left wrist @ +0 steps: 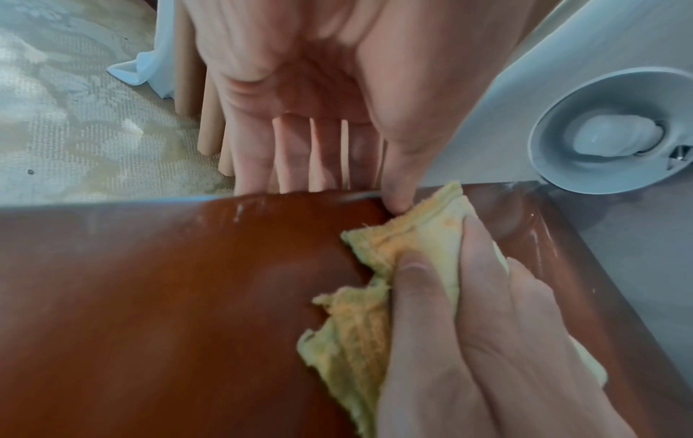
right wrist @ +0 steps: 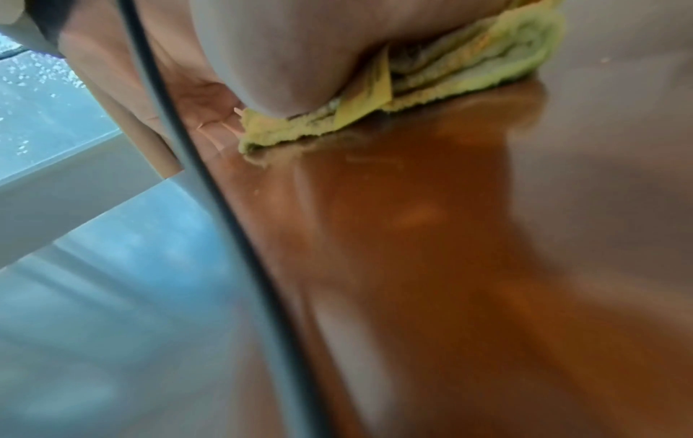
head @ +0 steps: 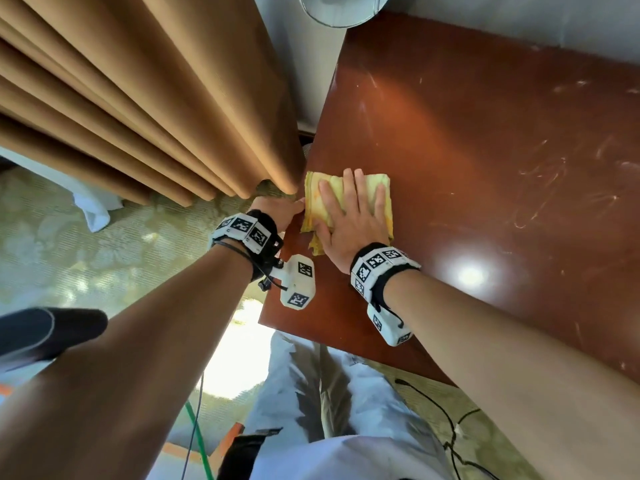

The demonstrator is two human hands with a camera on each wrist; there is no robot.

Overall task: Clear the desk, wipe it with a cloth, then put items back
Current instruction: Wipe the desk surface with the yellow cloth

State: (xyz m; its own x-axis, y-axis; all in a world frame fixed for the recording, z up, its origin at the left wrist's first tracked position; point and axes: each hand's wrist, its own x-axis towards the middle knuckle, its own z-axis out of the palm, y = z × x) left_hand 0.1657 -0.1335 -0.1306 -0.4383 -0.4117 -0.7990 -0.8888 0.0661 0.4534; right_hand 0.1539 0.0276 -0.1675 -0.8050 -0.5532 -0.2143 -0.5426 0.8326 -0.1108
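A folded yellow cloth (head: pixel 313 209) lies at the left edge of the glossy brown desk (head: pixel 485 150). My right hand (head: pixel 346 209) lies flat on it, fingers straight and spread, pressing it onto the wood; the right wrist view shows the heel of that hand (right wrist: pixel 292 44) on the cloth (right wrist: pixel 469 68). My left hand (head: pixel 277 207) is at the desk's left edge beside the cloth. In the left wrist view its palm (left wrist: pixel 300 103) is open, the fingers point down past the edge, and the thumb touches the corner of the cloth (left wrist: pixel 375 340).
Tan curtain folds (head: pixel 138 98) hang close to the desk's left edge. A white lamp shade (head: pixel 336 8) stands at the far corner. The desk top to the right shows pale scratches (head: pixel 540 188). Black cables (head: pixel 450 427) trail on the patterned carpet near my legs.
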